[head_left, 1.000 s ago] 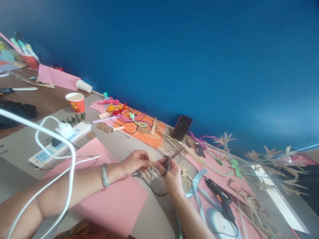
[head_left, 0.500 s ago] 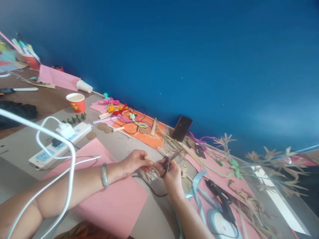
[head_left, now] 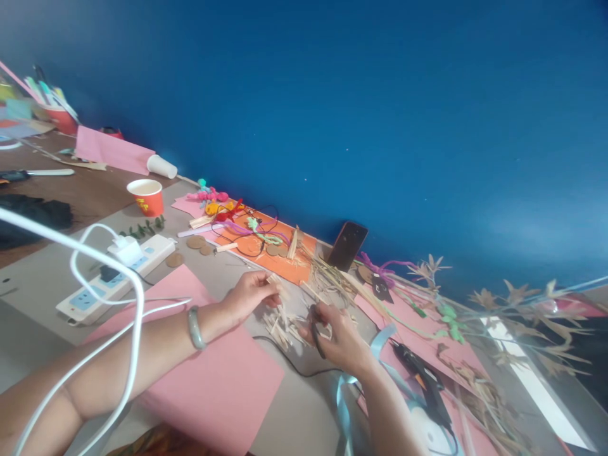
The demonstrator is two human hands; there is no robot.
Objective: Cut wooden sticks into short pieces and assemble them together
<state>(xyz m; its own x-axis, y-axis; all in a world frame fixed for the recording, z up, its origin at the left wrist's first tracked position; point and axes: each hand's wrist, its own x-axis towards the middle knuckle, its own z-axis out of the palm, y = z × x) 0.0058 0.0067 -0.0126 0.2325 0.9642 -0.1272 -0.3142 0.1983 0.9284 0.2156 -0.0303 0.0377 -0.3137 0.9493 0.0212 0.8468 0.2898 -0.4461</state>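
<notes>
Ahead, a blue wall (head_left: 332, 114) borders the cluttered grey table (head_left: 301, 415)

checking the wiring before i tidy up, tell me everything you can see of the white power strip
The white power strip is long and plastic-looking, with light blue socket panels on top. It lies slantwise on the grey tabletop, sockets up. A white plug sits in it towards the far end, its white cable looping across the strip; a dark plug sits nearer the middle. Neither hand touches it. Whether it is switched on cannot be told.
</notes>
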